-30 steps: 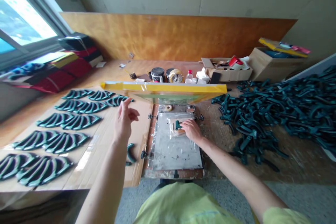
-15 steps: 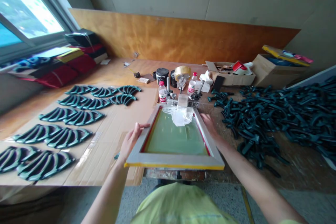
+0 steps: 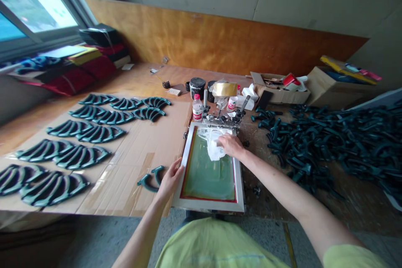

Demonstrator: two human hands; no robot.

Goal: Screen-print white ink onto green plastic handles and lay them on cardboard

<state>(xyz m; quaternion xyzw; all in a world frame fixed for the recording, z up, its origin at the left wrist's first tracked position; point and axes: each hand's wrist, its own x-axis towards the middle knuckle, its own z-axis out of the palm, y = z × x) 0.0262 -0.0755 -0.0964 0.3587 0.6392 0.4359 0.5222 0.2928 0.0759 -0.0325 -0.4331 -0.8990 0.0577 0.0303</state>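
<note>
Screen frame: the screen-printing frame [image 3: 209, 204], tilted half a second ago, now lies flat or nearly so in front of the hinge clamp [image 3: 220, 120], its green mesh [image 3: 209, 180] facing up
Right hand: has left the frame's right rail; the right hand [image 3: 231, 145] now grasps what seems to be the squeegee [image 3: 218, 143], in the white ink [image 3: 216, 150] at the mesh's far end
Left hand: the left hand [image 3: 169, 178] touches the left rail with its fingertips; whether it grips or merely steadies, I cannot tell
Meaning: the work appears to have passed from lowering the frame to handling the squeegee
Green handles: loose curved handles [image 3: 147, 183] lie beside the left hand on the cardboard sheet [image 3: 125, 167], clearer than before
Hidden: the base plate and anything on it, under the frame; most of the squeegee, behind fingers
Cut off: the handle heap [image 3: 314, 146], at the right edge
Hard to make out: single pieces within that heap
</note>
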